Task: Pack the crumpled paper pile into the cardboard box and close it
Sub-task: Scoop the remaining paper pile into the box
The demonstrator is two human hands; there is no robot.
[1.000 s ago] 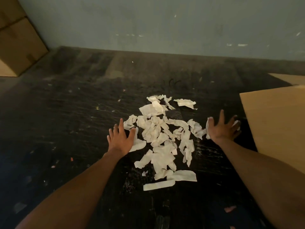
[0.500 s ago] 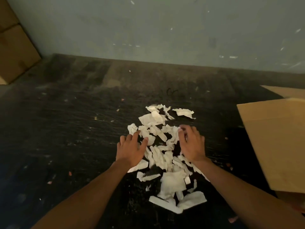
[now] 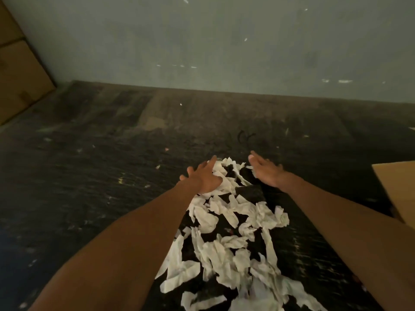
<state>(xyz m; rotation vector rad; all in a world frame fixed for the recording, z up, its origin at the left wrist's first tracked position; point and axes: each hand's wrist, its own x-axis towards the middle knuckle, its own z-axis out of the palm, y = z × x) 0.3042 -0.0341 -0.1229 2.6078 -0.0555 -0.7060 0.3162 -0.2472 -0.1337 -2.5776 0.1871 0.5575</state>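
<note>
White crumpled paper scraps (image 3: 233, 241) lie in a long strip on the dark floor, running from between my hands down to the bottom edge of the view. My left hand (image 3: 203, 176) rests flat on the far left end of the pile, fingers spread. My right hand (image 3: 266, 169) is at the far right end, palm turned inward, fingers extended, holding nothing. A tan cardboard box (image 3: 397, 189) shows only as a flap at the right edge, apart from both hands.
A pale green wall (image 3: 224, 52) stands close behind the pile. Stacked cardboard boxes (image 3: 18, 70) sit in the far left corner. The dark floor (image 3: 89, 176) is scuffed, with tiny paper flecks scattered on it.
Both hands have reached forward to the far end of the pile. The scraps now lie stretched out in a longer strip toward me, and the box has slid toward the right edge of view.
</note>
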